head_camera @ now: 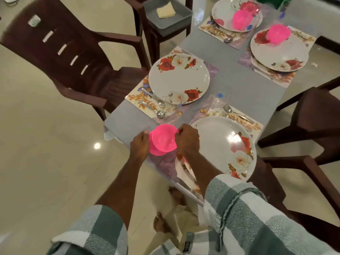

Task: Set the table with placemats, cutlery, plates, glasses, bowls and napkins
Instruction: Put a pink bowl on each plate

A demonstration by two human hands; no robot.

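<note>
plates (178, 78) on placemats (137, 97) | cutlery (159, 113) beside | tray (166, 14) seemingly on chair (161, 32)

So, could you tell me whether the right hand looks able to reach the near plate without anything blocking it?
Probably yes: the right hand is just beside the near plate, nothing between them, though it grips pink bowls.

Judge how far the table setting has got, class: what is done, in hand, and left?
Done: four placemats carry floral plates; the two far plates hold pink bowls.
In hand: left hand and right hand grip stacked pink bowls.
Left: the near plates have no bowls.
</note>
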